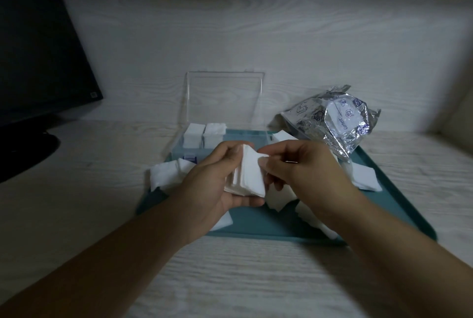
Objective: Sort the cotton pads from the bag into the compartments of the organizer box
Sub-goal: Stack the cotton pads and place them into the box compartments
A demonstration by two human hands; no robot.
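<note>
The tray point(256, 228) lies on the worktop point(256, 279), with the organizer box point(179, 149) at its back left and the bag point(332, 123) back right. Loose cotton pads point(163, 174) lie across the tray (two stacks point(204, 133) in the box's rear compartments); a monitor point(38, 49) stands far left

Dim, bluish indoor light, dark vignette toward the corners, wide-angle bending at the edges, glare on the crinkled foil bag point(340, 123) beyond the right hand point(299, 164), soft shadows beneath both hands, forearms slightly blurred
</note>
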